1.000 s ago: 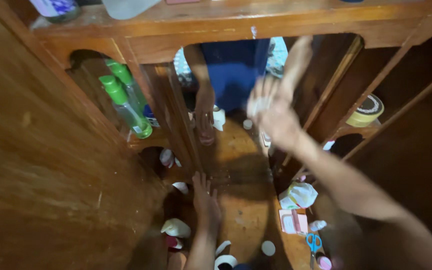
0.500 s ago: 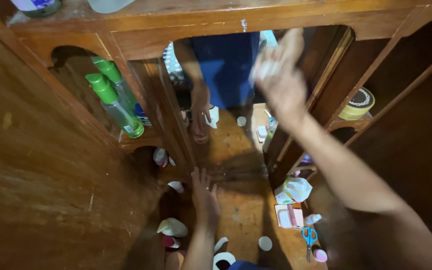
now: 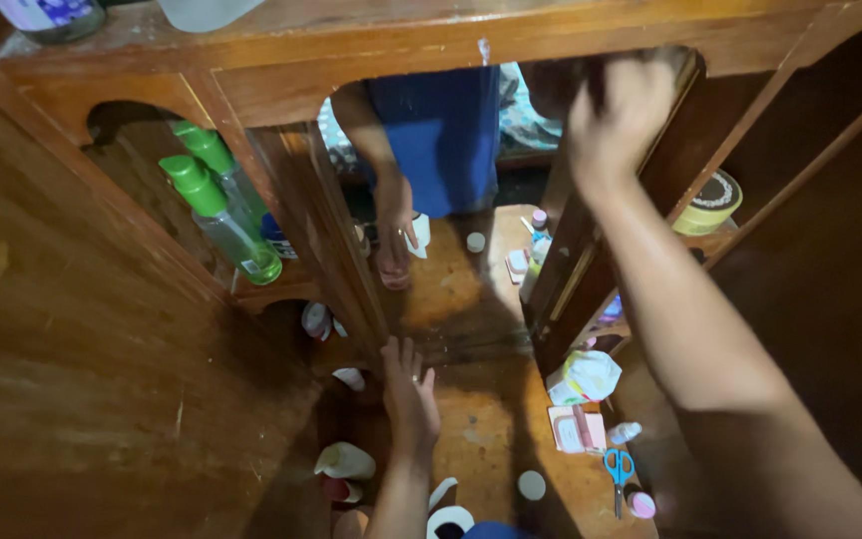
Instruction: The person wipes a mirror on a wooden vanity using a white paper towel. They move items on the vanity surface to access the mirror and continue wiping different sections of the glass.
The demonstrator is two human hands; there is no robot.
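A wooden bench with a mirror; open left hand rests flat, right hand presses high, its grip unclear; scissors near right.

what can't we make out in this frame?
Head view only:
- Right hand: motion-blurred at the mirror top; any held thing unclear.
- Left hand: flat on the tabletop, palm hidden.
- Scissors: blades too small and dark.
- Round tin: partly behind the shelf post.
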